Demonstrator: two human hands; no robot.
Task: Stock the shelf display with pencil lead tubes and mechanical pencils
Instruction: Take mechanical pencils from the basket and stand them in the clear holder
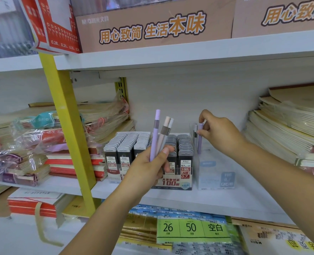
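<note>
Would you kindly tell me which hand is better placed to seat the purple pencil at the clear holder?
Right. The right hand pinches that purple pencil, standing in the clear holder. The left hand is busy gripping three other pencils before the lead tubes.

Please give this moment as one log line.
left hand: grips three pencils | right hand: pinches purple pencil in clear box | lead tubes: in tray

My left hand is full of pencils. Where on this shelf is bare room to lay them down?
Bare shelf lies between the clear pencil holder and the notebook stacks at right, plus a strip before the lead tube box. Left of it, red notebooks crowd close.
</note>
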